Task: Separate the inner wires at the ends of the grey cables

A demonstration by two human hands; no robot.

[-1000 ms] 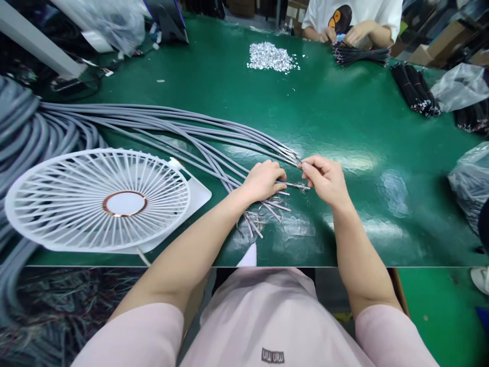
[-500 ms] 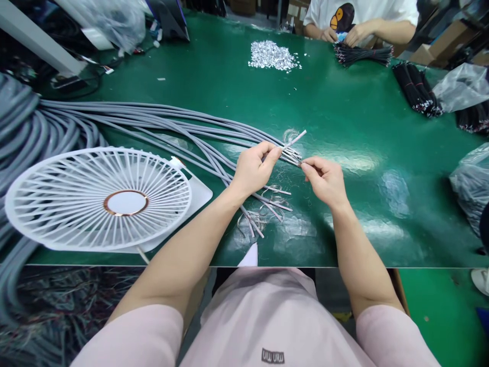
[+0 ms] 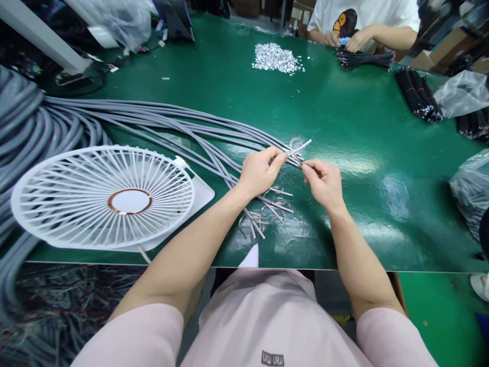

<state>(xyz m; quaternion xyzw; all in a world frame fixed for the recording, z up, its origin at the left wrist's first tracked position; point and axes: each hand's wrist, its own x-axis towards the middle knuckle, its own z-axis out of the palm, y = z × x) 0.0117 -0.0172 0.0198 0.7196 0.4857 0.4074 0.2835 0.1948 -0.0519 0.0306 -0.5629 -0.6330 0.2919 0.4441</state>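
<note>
Several long grey cables (image 3: 183,113) run from the left across the green table, with stripped ends and fine loose strands. My left hand (image 3: 262,171) pinches one cable near its pale end, which sticks out up and to the right. Close to its right, my right hand (image 3: 323,181) has thumb and forefinger pressed together at the tips of the cable ends; what lies between them is too small to make out. Below my hands lie more stripped ends (image 3: 254,224) with tangled threads.
A white fan (image 3: 130,201) lies at the left beside a coil of grey cable (image 3: 23,117). Silvery scraps (image 3: 275,57) are piled at the back. Another person's hands (image 3: 357,40) hold a black wire bundle (image 3: 367,59). More bundles (image 3: 418,94) and plastic bags (image 3: 464,94) sit at the right.
My left hand has shifted slightly right, closer to my right hand, and the pale cable end moved right and a little down with it. The whole view has shifted slightly.
</note>
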